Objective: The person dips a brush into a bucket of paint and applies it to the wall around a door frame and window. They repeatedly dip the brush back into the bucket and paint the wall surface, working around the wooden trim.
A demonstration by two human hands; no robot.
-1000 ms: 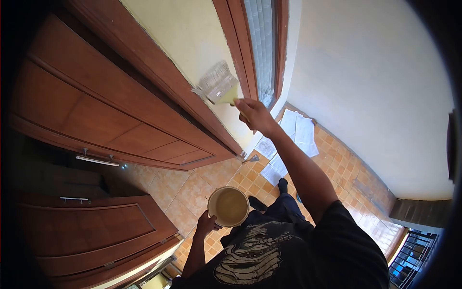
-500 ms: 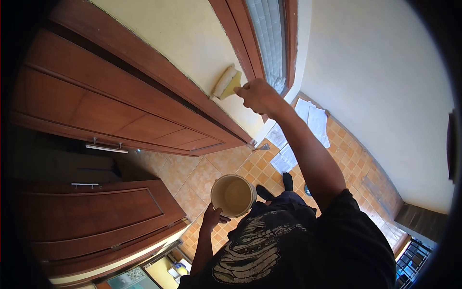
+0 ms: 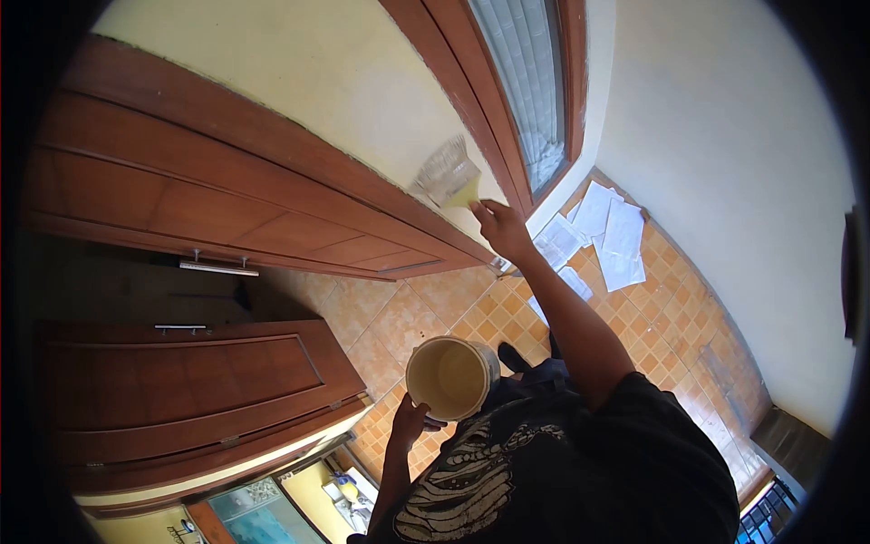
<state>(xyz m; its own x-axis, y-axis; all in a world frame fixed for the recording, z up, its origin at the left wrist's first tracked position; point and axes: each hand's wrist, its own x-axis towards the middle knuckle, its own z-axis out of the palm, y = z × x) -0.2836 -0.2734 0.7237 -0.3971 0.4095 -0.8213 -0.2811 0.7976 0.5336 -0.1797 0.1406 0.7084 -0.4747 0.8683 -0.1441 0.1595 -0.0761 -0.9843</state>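
My right hand [image 3: 504,231] grips the yellow handle of a wide paintbrush [image 3: 464,192]. The brush head, smeared by motion, lies against or close to the cream wall [image 3: 381,95] between the wooden door frame and the window frame. Low in front of my body, my left hand [image 3: 412,422] clasps the rim of a round pale bucket [image 3: 450,379], its thumb at the edge. I look into the bucket from above; the inside is cream-coloured, and how much paint it holds is hard to tell.
Brown panelled doors [image 3: 172,213] stand on the left, with a second door leaf [image 3: 172,385] below and a dark gap between them. A curtained window [image 3: 526,82] is above. White paper sheets [image 3: 621,236] cover part of the tiled floor [image 3: 666,313] beside the right-hand wall.
The paintbrush and my right hand have moved down and to the right along the wall. My view has shifted slightly; the bucket stays in my left hand.
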